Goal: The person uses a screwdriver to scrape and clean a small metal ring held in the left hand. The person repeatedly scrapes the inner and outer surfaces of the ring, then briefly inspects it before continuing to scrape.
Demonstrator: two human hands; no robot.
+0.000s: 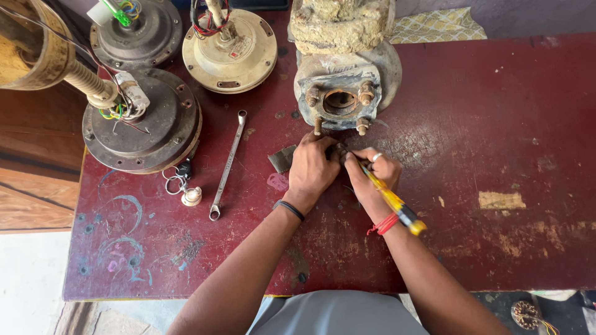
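My left hand (312, 167) rests on the red table (496, 124) just in front of a rusty grey pump housing (340, 87), its fingers closed over a small dark part that I can barely see. My right hand (372, 177) grips a yellow-handled screwdriver (391, 200), its tip pointed at the spot under my left fingers. A black band circles my left wrist and a red thread my right. The pump's flange faces me, with bolts around a round opening.
A long ring spanner (227, 166) lies left of my hands. A small grey scrap (282, 159) sits beside my left hand. Three fan motors (146, 124) stand at the table's back left, with a key ring (180, 183) near them. A patterned cloth (437, 26) lies behind.
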